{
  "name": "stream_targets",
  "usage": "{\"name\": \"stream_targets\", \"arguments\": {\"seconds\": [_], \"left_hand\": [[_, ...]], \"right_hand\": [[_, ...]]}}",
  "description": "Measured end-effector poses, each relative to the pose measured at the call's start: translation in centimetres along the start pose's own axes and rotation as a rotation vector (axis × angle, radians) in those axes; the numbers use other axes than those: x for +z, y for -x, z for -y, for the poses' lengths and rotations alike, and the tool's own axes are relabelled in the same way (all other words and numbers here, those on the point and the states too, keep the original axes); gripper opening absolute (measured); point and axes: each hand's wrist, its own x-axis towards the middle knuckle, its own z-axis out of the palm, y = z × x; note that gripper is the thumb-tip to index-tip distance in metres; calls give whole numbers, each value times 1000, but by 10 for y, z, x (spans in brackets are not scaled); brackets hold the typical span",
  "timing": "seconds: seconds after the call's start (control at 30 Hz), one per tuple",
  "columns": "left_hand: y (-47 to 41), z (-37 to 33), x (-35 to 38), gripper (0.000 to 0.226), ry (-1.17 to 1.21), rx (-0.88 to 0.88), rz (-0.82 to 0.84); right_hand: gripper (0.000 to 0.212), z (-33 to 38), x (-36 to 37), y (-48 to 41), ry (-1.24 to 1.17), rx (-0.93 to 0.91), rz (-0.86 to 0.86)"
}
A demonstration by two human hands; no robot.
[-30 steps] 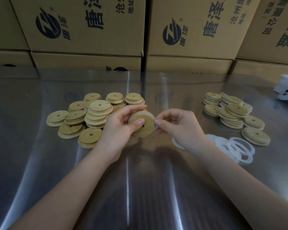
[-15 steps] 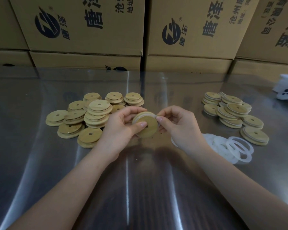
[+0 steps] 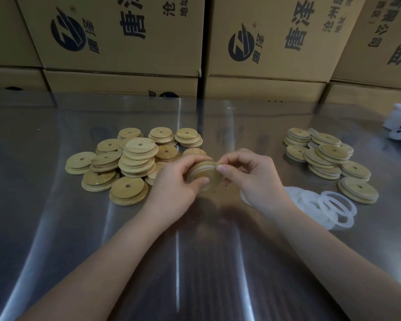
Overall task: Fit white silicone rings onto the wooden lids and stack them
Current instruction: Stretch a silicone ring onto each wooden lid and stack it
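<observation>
Head view: the round, pale wooden lid with a centre hole (image 3: pixel 210 181) is held up off the shiny steel table (image 3: pixel 195 262), between both hands. The left hand (image 3: pixel 176 181) grips it by the rim, thumb on the near face, probably to steady it. The right hand (image 3: pixel 255 174) pinches the white silicone ring (image 3: pixel 200 169) at the lid's upper right edge with thumb and forefinger, apparently to work it into place.

The lid stands tilted on edge, broad face toward the person. A disc has no long axis, and its hole seems to point roughly at the camera.

Left of the held lid lie heaps of bare wooden lids (image 3: pixel 134 158). Well to its right lie lids already ringed (image 3: pixel 326 156), loosely stacked. Loose white rings (image 3: pixel 336 205) lie just right of it, within the right hand's reach.
</observation>
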Motion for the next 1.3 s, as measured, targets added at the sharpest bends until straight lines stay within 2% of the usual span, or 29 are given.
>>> {"name": "stream_targets", "arguments": {"seconds": [0.07,0.3,0.43,0.73,0.9,1.3], "left_hand": [[-1,1,0,33,-6,-15,2],[-2,6,-2,34,210,-121,-27],[-1,8,-1,33,303,-160,-32],[-3,7,0,29,290,-155,-69],[-4,7,-3,29,279,-129,-31],[-2,12,-1,28,364,-170,-12]], "right_hand": [[29,0,-1,0,27,-25,12],[31,0,-8,-4,-5,-15,75],[35,-2,-9,-5,77,-56,87],[32,0,-8,-3,268,-221,85],[33,-1,-9,-3,276,-258,66],[31,-2,-9,-4,199,-194,89]]}}
